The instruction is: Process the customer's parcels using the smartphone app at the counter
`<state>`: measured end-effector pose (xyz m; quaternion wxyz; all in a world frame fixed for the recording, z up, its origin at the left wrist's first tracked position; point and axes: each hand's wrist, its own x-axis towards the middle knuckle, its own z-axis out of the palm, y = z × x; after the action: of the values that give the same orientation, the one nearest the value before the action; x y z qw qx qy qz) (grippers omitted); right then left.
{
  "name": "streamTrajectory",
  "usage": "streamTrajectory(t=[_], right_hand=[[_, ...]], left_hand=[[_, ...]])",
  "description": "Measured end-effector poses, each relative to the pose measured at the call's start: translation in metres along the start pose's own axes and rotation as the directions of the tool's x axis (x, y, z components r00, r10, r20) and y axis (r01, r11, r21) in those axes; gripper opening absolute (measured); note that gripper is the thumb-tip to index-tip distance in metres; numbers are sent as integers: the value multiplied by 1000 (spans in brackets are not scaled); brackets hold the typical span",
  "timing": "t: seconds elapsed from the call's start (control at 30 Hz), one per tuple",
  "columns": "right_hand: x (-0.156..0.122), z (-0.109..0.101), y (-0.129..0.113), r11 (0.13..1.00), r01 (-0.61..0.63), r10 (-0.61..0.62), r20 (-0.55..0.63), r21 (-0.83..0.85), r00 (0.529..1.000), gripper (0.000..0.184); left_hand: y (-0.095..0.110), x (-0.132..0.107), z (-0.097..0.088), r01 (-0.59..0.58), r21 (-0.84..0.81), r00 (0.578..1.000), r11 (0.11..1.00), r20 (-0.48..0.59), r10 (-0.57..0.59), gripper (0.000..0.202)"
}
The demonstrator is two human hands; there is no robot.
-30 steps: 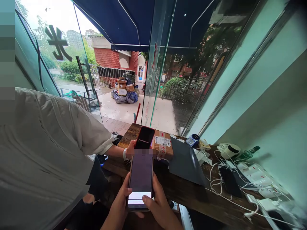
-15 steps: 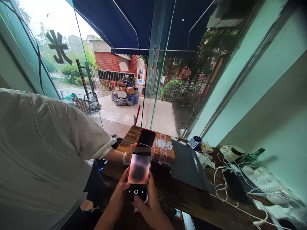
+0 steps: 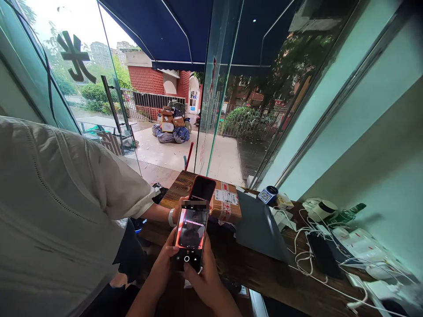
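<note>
Both my hands grip a dark smartphone (image 3: 191,229) with a camera screen showing on it. My left hand (image 3: 165,262) wraps its left edge, thumb on the front. Along the right edge lies my right hand (image 3: 206,275), its thumb near the round shutter button at the bottom. Just beyond, another person's hand (image 3: 178,211), coming from a white sleeve, holds up a second phone (image 3: 203,189) with a red rim and a mostly dark screen. My phone's display shows that second phone's screen with a line of text. Part of the other person's hand is hidden behind my phone.
On the dark wooden table (image 3: 251,268) lie a taped cardboard parcel (image 3: 226,204), a grey mat (image 3: 257,224), a blue QR-code stand (image 3: 267,194), tangled white cables (image 3: 306,257) and a black phone (image 3: 324,255). The other person (image 3: 66,211) stands close at left. Glass doors face outside.
The picture on my phone has gone from a blurred dark patch to a sharp view of the other phone's screen. My hands have barely shifted; the head view tilts slightly.
</note>
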<state>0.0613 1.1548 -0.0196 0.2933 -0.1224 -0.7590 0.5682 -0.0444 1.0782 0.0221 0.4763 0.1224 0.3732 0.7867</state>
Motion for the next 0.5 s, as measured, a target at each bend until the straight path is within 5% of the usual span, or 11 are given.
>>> streamTrajectory(t=[0.5], right_hand=[[-6, -3, 6, 995, -75, 72, -42, -65, 997, 73]], left_hand=[[-3, -2, -3, -3, 47, 1000, 999, 11, 2, 48]])
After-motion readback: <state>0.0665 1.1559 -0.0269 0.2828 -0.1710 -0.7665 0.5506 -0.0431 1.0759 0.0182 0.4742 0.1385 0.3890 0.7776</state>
